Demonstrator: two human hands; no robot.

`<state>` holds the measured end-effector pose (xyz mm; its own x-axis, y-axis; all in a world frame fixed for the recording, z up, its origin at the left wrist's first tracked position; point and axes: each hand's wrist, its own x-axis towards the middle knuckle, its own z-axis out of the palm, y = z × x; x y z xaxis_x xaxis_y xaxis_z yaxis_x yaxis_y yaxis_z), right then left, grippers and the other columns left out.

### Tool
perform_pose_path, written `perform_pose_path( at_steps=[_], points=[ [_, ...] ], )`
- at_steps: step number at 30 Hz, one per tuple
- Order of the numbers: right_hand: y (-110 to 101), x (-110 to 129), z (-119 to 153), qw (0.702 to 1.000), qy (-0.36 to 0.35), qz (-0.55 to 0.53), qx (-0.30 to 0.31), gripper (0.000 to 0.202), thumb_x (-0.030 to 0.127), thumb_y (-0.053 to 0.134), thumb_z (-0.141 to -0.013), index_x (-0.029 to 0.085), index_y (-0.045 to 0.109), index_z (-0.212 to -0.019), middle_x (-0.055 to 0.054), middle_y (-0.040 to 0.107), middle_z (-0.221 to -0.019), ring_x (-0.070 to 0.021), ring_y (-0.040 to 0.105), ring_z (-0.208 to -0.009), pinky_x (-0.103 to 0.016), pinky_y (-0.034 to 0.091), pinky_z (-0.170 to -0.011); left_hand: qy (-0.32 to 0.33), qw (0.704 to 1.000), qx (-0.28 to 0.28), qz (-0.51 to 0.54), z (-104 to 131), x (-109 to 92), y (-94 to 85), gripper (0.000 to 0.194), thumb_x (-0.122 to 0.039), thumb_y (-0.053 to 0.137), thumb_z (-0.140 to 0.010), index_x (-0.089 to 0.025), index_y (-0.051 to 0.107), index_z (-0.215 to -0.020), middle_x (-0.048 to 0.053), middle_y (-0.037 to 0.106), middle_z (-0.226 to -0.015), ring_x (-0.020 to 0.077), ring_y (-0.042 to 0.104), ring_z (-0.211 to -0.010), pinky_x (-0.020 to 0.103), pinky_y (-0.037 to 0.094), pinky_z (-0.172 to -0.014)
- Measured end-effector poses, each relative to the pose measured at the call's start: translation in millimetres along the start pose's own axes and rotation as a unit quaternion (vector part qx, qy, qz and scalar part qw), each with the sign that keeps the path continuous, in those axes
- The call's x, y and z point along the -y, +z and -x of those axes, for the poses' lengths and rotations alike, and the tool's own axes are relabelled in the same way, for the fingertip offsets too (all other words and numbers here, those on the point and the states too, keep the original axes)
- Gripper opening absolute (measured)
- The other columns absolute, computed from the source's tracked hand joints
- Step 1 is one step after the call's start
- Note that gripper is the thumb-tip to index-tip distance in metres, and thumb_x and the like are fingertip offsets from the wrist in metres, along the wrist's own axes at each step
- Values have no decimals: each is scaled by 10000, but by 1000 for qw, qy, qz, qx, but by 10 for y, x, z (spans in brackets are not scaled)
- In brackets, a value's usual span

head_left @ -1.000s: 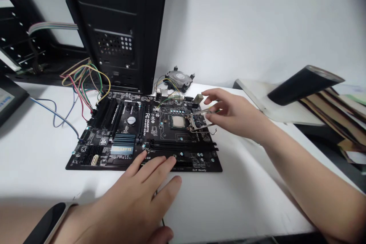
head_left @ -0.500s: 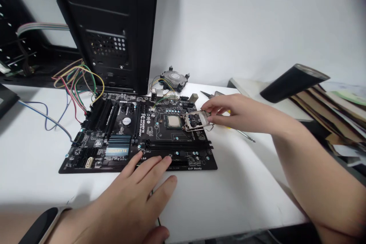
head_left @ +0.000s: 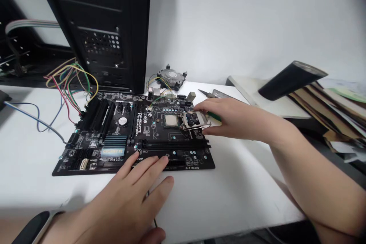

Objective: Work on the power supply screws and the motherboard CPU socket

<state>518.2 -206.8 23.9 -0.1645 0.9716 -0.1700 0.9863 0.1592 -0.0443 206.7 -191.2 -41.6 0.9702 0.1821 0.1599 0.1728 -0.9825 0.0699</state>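
A black motherboard (head_left: pixel 154 129) lies on the white table, with a square processor (head_left: pixel 171 121) in its socket. The socket's metal frame (head_left: pixel 197 119) is tilted up on the right of the processor, its wire lever beside it. My right hand (head_left: pixel 225 118) grips the outer edge of this frame between thumb and fingers. My left hand (head_left: pixel 134 194) is open, palm down, its fingertips resting at the board's front edge. A blue heatsink (head_left: pixel 113 149) sits left of those fingertips.
Behind the board are a round cooler fan (head_left: pixel 172 78) and a black computer case (head_left: pixel 114 26). Coloured wires (head_left: pixel 67 84) run to the board's left side. Pointed tools (head_left: pixel 210 93) lie behind my right hand. A dark cylinder (head_left: pixel 290 81) and stacked papers (head_left: pixel 317 110) are at the right.
The view has shifted slightly, moving the board a little left in the picture. My right hand has shifted its fingers on the metal frame, with the thumb lower. My left hand keeps its place.
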Motion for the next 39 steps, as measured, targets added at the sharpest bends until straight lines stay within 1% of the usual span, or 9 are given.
perform_pose_path(
  at_steps=[6,11,15,19,24,30,34,37,39],
  points=[
    [-15,34,3,999,23,42,-1,380,316,642,-832,215,601,-1196,-40,688,-1079,-244,648,-902,-372,484,-760,1,1000,-6,2,5,7,8,581,-518,576,-886,-206,513,-1372,148,475,-1506,320,467,-1332,521,347,-1143],
    [15,-18,19,1000,4,24,-4,479,348,645,-849,229,555,-1304,-58,649,-1201,-262,628,-1032,-406,493,-843,3,1000,-4,5,-6,1,-5,560,-528,555,-900,-209,530,-1359,149,481,-1502,318,469,-1334,524,355,-1139],
    [10,-43,32,1000,-3,19,5,497,372,663,-843,212,558,-1301,-66,642,-1178,-255,624,-1010,-401,495,-828,1,1000,-1,5,-14,19,-17,577,-533,574,-889,-203,530,-1360,158,472,-1508,327,477,-1330,534,372,-1130],
    [-9,-42,25,1000,2,18,12,492,374,666,-838,215,570,-1293,-75,640,-1161,-257,625,-995,-382,496,-797,28,999,1,26,-14,51,-17,562,-519,564,-900,-193,536,-1357,179,480,-1497,349,495,-1319,550,413,-1094],
    [-18,-38,7,999,11,13,32,441,379,654,-849,221,598,-1257,-68,640,-1159,-251,624,-985,-395,496,-825,-5,1000,1,26,-13,13,-16,574,-516,607,-875,-203,545,-1352,164,465,-1513,335,467,-1344,545,362,-1138],
    [2,-56,15,999,19,13,36,463,416,637,-860,232,583,-1281,-64,635,-1177,-258,617,-998,-414,496,-839,-4,1000,10,20,-15,5,-34,572,-522,596,-883,-202,543,-1353,163,454,-1521,333,464,-1349,544,361,-1140],
    [3,-49,10,999,18,13,36,449,416,624,-853,227,598,-1260,-72,641,-1164,-264,623,-993,-410,495,-834,16,999,22,37,-13,25,-38,554,-528,540,-916,-195,532,-1359,180,447,-1521,341,473,-1346,554,389,-1115],
    [-11,-36,4,999,21,8,40,464,422,609,-852,222,594,-1271,-81,643,-1162,-270,625,-999,-409,495,-830,-5,999,25,48,-17,28,-7,543,-506,539,-921,-197,524,-1367,179,419,-1540,337,433,-1380,558,341,-1148],
    [-11,-39,3,999,25,7,43,480,440,603,-847,217,592,-1272,-86,644,-1158,-276,622,-1002,-415,498,-826,-6,997,27,71,-29,33,16,547,-502,538,-917,-193,525,-1367,187,414,-1540,353,419,-1385,590,314,-1151]
  ],
)
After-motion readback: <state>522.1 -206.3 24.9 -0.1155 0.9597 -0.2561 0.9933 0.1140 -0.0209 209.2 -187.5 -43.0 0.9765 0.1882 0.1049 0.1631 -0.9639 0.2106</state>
